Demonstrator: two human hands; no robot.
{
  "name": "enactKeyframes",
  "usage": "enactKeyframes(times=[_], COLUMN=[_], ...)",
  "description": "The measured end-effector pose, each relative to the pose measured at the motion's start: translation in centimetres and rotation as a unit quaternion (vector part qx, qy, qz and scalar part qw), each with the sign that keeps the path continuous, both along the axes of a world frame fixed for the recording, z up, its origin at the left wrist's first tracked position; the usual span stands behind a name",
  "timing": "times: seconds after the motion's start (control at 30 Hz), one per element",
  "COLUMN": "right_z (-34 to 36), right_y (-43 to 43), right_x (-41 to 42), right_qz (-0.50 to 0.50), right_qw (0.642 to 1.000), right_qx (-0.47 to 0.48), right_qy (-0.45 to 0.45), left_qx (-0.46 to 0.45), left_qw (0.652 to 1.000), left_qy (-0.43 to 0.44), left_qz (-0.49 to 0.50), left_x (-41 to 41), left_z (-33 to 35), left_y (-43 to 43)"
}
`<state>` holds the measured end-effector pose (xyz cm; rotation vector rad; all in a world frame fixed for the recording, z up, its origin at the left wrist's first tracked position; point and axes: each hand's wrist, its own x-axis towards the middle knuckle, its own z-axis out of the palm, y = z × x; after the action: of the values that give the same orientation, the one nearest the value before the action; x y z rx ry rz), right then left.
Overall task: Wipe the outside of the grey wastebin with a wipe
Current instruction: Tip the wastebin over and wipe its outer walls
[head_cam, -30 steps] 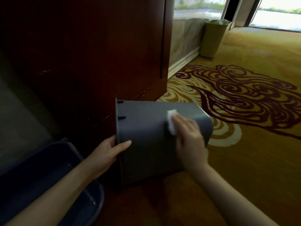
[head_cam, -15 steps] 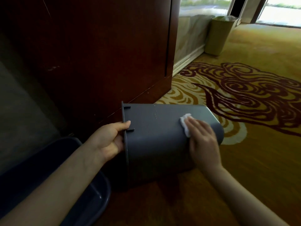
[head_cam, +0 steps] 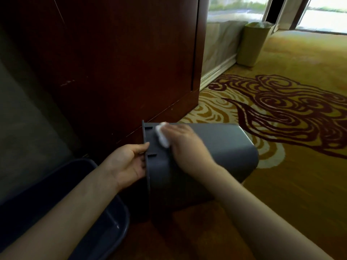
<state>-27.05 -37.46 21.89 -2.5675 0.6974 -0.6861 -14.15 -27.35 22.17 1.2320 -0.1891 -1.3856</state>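
The grey wastebin point(head_cam: 221, 152) lies on its side on the carpet, its open rim facing left and its base to the right. My left hand point(head_cam: 127, 162) grips the rim at the left end. My right hand point(head_cam: 185, 145) presses a white wipe point(head_cam: 162, 136) flat against the bin's upper side, close to the rim. The fingers cover most of the wipe; only its left part shows. The hand looks blurred.
A dark blue tub point(head_cam: 78, 212) sits at lower left, under my left forearm. A dark wooden panel point(head_cam: 122, 62) stands right behind the bin. A tan bin point(head_cam: 252, 44) stands by the far wall. Patterned yellow carpet point(head_cam: 291, 128) spreads to the right.
My right hand slid the wipe leftward along the bin's upper side, from near the base end to beside the rim. My left hand kept its hold on the rim.
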Motion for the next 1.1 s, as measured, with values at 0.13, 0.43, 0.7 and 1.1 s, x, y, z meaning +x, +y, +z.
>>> enactKeyframes(times=[0.13,0.43,0.7,1.1], right_z=[-1.1,-3.9,-5.6,-9.1], right_y=[1.3,-8.3,-7.2,1.4], right_x=[1.1,-10.1,-13.5,-8.1], right_qz=[0.059,-0.210,-0.381,-0.090], right_qw=[0.995,0.973,0.916,0.986], right_qx=[-0.027,0.048,0.048,-0.138], right_qy=[0.079,0.078,-0.119,-0.006], left_qx=[-0.007,0.023,0.042,0.046], left_qw=[1.000,0.998,0.995,0.993], left_qy=[-0.009,-0.049,-0.063,-0.091], left_qz=[-0.011,0.039,0.061,0.063], left_x=[-0.1,-1.1,-1.3,-0.9], left_z=[-0.2,0.5,1.3,1.5], left_y=[0.5,0.0,-0.4,-1.1])
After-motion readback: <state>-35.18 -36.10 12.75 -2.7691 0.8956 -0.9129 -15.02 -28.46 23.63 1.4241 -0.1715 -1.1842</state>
